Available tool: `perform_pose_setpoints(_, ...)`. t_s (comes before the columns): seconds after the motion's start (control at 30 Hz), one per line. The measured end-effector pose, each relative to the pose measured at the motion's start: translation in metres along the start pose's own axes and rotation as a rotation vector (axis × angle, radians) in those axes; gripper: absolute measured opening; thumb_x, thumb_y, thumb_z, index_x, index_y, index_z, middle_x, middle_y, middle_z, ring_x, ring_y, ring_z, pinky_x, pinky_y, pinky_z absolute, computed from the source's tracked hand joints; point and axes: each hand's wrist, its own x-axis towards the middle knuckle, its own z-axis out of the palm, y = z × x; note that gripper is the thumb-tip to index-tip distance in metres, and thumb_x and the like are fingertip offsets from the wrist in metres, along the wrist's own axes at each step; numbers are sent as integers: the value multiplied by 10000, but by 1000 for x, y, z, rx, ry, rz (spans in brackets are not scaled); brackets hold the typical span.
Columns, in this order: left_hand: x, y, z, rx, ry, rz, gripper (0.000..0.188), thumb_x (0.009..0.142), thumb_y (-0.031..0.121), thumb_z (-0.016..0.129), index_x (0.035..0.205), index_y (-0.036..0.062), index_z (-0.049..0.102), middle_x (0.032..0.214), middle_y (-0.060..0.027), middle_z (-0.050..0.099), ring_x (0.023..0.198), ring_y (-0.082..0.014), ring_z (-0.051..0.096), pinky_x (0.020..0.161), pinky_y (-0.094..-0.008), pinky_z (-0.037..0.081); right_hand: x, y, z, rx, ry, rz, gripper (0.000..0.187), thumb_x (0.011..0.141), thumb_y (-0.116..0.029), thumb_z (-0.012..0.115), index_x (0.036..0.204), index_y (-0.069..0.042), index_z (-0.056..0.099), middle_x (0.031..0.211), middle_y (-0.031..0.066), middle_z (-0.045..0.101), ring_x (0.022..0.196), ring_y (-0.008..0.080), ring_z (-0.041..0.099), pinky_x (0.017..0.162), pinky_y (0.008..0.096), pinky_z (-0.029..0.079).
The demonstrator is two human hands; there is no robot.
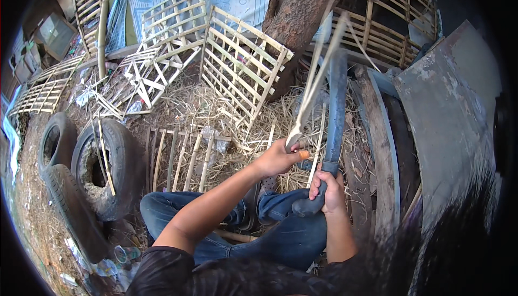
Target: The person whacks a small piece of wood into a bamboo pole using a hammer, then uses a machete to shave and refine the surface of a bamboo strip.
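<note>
My left hand grips a thin pale bamboo strip near its lower end; the strip rises, blurred, toward the tree trunk. An orange cap shows on my thumb. Just below and to the right, my right hand is closed around the handle of a long dark blade, which stands upright beside the strip. Both hands sit above my knees in blue jeans. Whether the blade touches the strip, I cannot tell.
Woven bamboo lattice panels lean behind, with more at the left and upper right. Bamboo shavings and slats cover the ground. Old tyres lie at the left. A grey metal sheet and wooden planks stand at the right.
</note>
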Motion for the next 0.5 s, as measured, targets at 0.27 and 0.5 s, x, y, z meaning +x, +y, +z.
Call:
perform_pose_setpoints(0.27,9,-43,47,-233,75,295,186,981,239,512,940,58,511,817,43,490,777,-43,455,668,-238,414,8,12,-1,-321,130,-240,179,789,-80,719,890,-16,586,756,37,623,644,115,614,592,254,503)
perform_pose_setpoints(0.5,1,-51,64,-216,195,433,201,970,251,529,977,86,414,829,33,395,766,-63,372,666,-236,375,3,17,-2,-427,75,-361,251,792,-137,758,952,-12,611,859,15,639,760,69,580,683,239,473)
